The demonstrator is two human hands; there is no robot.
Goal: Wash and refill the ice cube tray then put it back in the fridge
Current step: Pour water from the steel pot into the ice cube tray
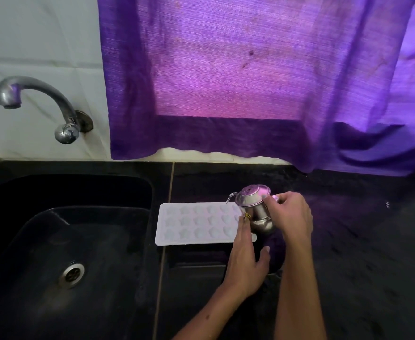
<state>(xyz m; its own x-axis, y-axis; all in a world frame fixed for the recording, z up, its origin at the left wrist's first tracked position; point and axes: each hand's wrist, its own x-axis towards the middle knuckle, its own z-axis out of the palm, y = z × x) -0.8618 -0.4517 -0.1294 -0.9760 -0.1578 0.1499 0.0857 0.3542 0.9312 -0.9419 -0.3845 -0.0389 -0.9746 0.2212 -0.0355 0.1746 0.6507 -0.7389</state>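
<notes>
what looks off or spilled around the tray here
Nothing spilled. The ice cube tray lies flat on the counter, while both hands tilt a steel jug over its right end. Only the curtain shows dark stains.

We have one view only, from a wide-angle camera worn on the head. It looks forward and down, close over the tabletop (348, 241), taking in the sink (54, 241) at left and the curtain (226, 69) straight ahead.
</notes>
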